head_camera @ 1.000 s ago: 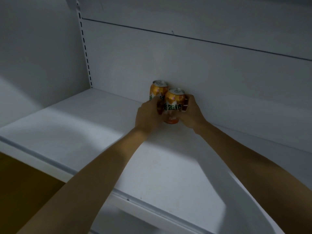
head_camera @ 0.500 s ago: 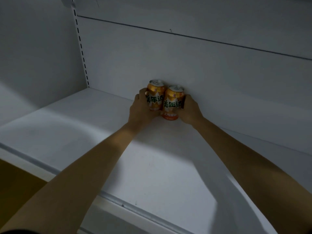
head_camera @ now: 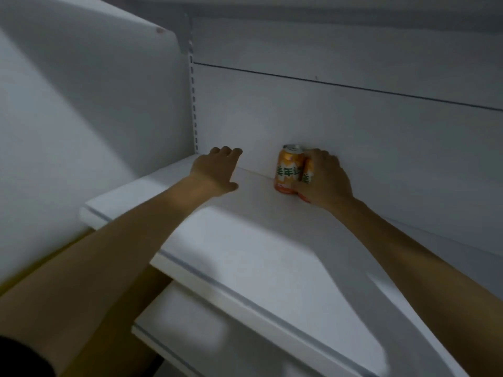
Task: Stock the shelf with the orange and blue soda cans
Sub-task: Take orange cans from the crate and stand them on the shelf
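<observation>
Two orange aluminium soda cans (head_camera: pixel 290 170) stand upright against the back wall of the white metal shelf (head_camera: pixel 245 240), right hand (head_camera: pixel 325 180) wrapping the nearer one, left hand (head_camera: pixel 217 170) spread flat and empty, blue cans unseen, so stocking has barely begun.

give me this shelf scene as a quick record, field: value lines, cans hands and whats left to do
setting: white shelf with a white back panel
cans on shelf: two orange cans, upright, side by side at the back panel
left can: orange can, free of both hands
right can: second orange can, mostly hidden by the right hand
left hand: left hand, fingers relaxed, holding nothing, apart from the cans
right hand: right hand, fingers curled round the second can
blue cans: none in view
</observation>
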